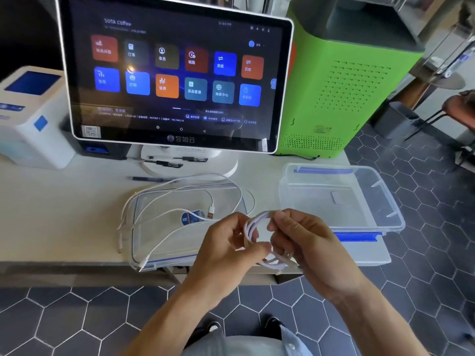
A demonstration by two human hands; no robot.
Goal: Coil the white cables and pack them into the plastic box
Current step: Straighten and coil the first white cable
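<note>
Both hands hold a coiled white cable above the table's front edge. My left hand pinches the coil on its left side, and my right hand grips it from the right with curled fingers. Loose white cables sprawl over a clear plastic lid lying flat on the table, one ending in a USB plug. The clear plastic box with blue latches stands open at the right, overhanging the table's edge.
A touchscreen terminal on a white stand rises behind the lid. A white printer sits at the far left, a green machine at the back right. A dark pen lies near the stand. Hexagon floor tiles lie below.
</note>
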